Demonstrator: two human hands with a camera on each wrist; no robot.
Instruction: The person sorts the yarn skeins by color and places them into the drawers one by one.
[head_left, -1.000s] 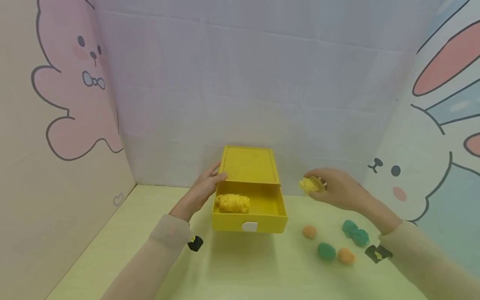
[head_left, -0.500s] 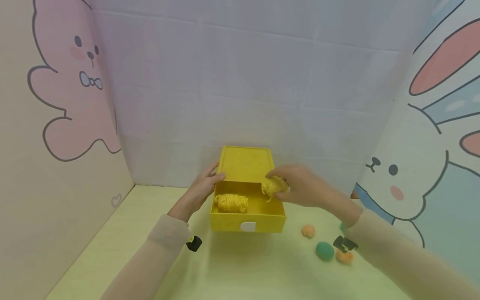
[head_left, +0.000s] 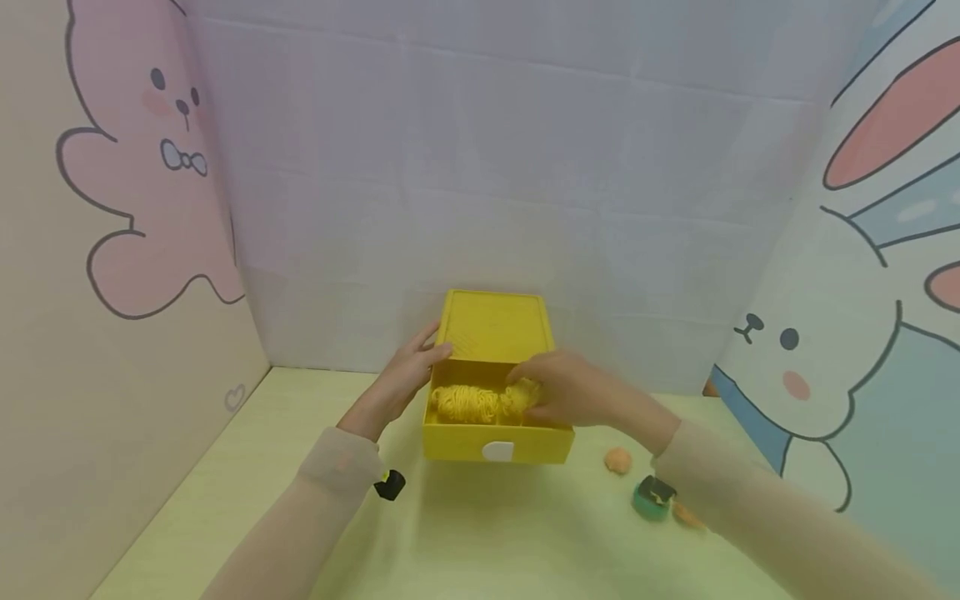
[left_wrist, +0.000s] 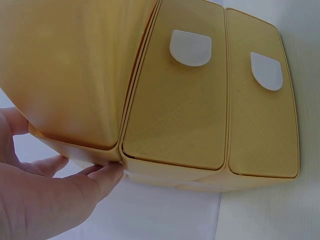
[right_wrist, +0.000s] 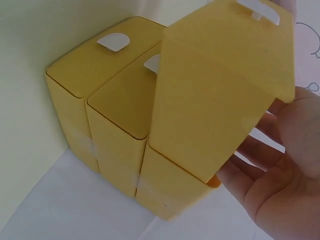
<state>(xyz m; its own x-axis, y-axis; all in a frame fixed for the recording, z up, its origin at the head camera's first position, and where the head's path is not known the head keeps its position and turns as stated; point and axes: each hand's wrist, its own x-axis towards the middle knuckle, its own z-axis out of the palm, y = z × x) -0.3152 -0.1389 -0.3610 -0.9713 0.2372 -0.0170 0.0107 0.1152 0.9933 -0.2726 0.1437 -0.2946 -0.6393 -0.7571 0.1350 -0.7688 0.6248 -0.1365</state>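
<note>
A yellow drawer cabinet [head_left: 495, 325] stands against the back wall with its top drawer [head_left: 450, 443] pulled out. Two lower drawers [left_wrist: 175, 100] with white tabs are closed in the left wrist view. Flat against the cabinet's left side lies my left hand [head_left: 400, 379], its thumb at the top edge and its fingers extended. My right hand [head_left: 581, 390] reaches into the open drawer and pinches a yellow yarn bundle [head_left: 517, 398]. Beside that bundle, a wound yellow skein [head_left: 465, 404] lies in the drawer's left part. In the right wrist view, the drawer wall hides the fingertips.
On the table right of the cabinet lie an orange clump [head_left: 618, 461], a green ball [head_left: 649, 505] and another orange clump [head_left: 687, 517]. The right wrist's camera and sleeve partly cover the latter two. A white cloth wall [head_left: 480, 167] rises behind.
My right hand has carried the yellow yarn bundle leftward from beside the cabinet and down into the drawer, next to the skein. The right sleeve now covers the green skein. My left hand stays put.
</note>
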